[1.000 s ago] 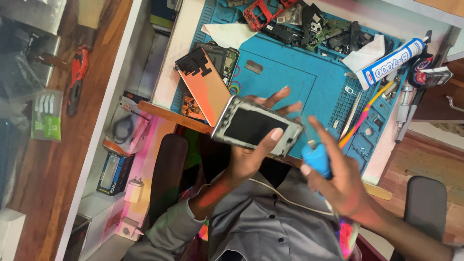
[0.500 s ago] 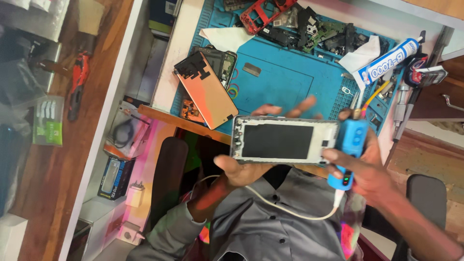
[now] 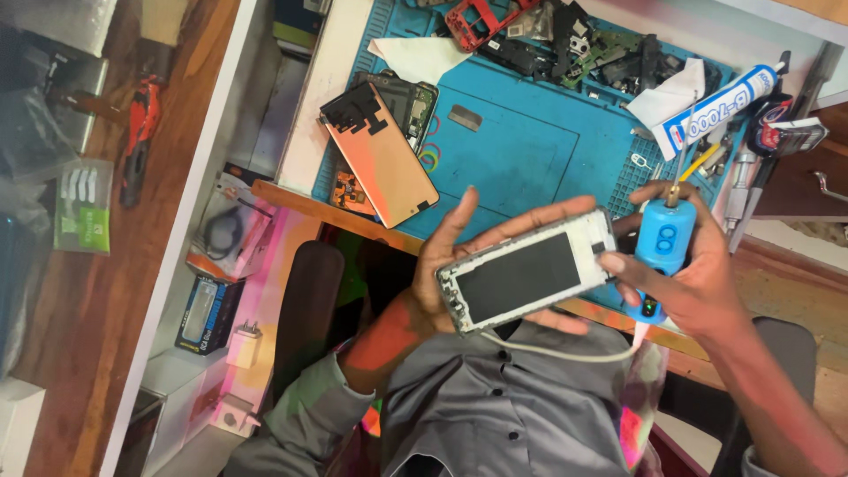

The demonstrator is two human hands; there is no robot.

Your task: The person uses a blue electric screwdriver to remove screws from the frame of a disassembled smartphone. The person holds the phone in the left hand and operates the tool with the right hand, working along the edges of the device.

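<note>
The phone frame [image 3: 528, 281] now lies flatter in the left hand [image 3: 459, 265]; the right hand [image 3: 698, 283], grip clamped around the blue tool [image 3: 662, 243], has raised it beside the frame's end.

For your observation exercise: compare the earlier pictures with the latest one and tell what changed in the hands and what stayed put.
The left hand has turned the phone frame from tilted to lying lengthwise across its palm. The right hand brought the blue handheld tool from beside the frame up to its right end, gripping it upright. Both holds stayed; the blue mat, copper-coloured panel and glue tube did not move.
</note>
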